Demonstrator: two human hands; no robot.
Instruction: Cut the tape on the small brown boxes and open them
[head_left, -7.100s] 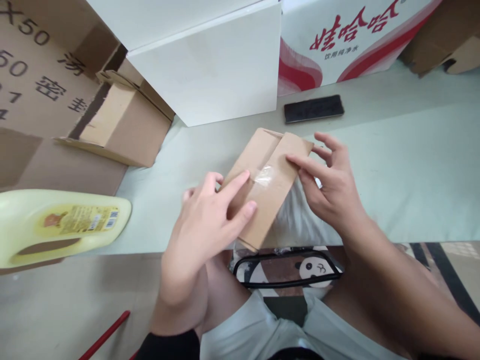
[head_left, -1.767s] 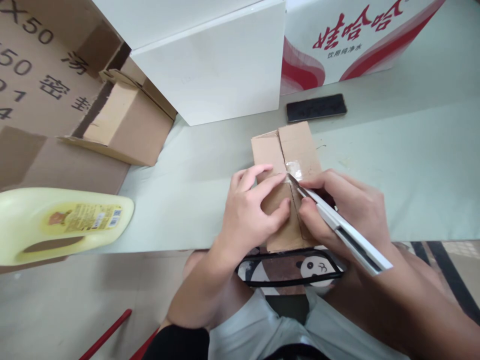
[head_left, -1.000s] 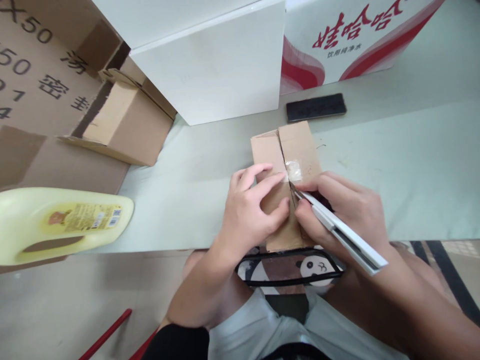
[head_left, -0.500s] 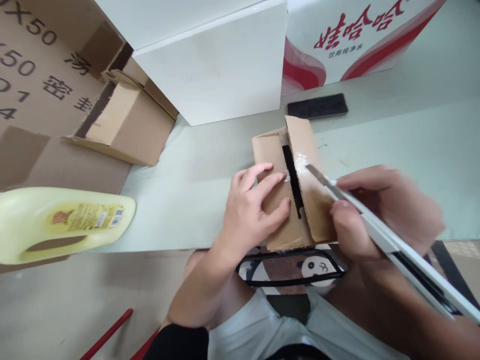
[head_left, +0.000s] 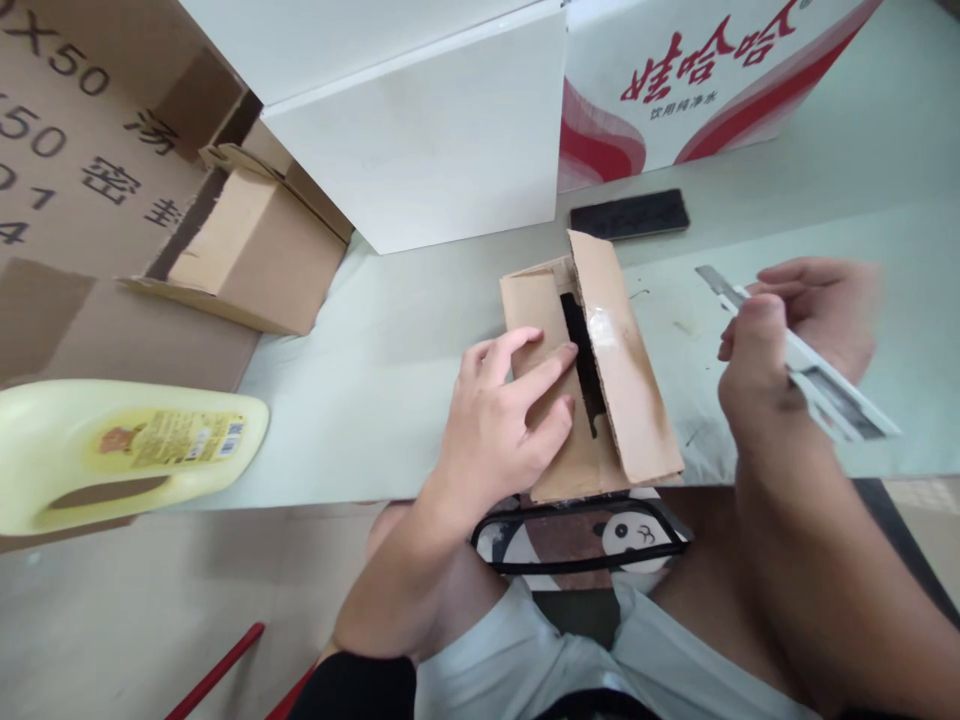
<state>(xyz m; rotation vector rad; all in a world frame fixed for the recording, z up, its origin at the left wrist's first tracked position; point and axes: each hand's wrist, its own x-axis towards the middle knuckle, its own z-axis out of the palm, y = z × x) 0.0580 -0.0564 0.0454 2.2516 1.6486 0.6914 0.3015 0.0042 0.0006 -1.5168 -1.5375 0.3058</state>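
Observation:
A small brown cardboard box (head_left: 630,400) lies on the pale green table (head_left: 375,360) near its front edge. Its right flap stands raised, with clear tape on it, and a dark gap shows between the flaps. My left hand (head_left: 502,425) lies with spread fingers flat on the box's left flap. My right hand (head_left: 787,340) is to the right of the box, above the table, closed around a white utility knife (head_left: 802,355) whose blade points up and left.
A black phone (head_left: 628,214) lies behind the box. Further back stand a white panel box (head_left: 427,130) and a red-and-white carton (head_left: 697,80). Open brown cartons (head_left: 247,250) sit at the left, and a yellow jug (head_left: 120,450) at the near left.
The knife cut down the taped seam, then my right hand drew it away to the right. The right flap has sprung up. My left hand has stayed on the left flap.

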